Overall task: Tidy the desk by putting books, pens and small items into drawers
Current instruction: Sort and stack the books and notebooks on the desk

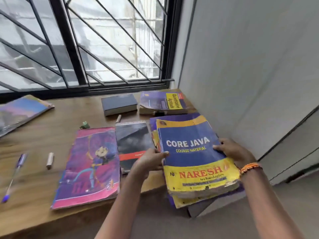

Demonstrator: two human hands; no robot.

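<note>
- We've got both hands on the Core Java book [193, 152] – left hand [151, 158] gripping its left edge, right hand [233, 150] its right edge – top of a stack at 4 o'clock on the desk [43, 135].
- Stack hangs over the front edge, so the thinner books underneath could slide off if we lift unevenly.
- Room's tight: wall [250, 66] at 3 o'clock, black notebook [133, 144] touching at 9. Towards us it's open – no drawer in view though.

wooden desk [51, 118] | books [88, 167] | pens [14, 175] | markers [49, 160]
</note>
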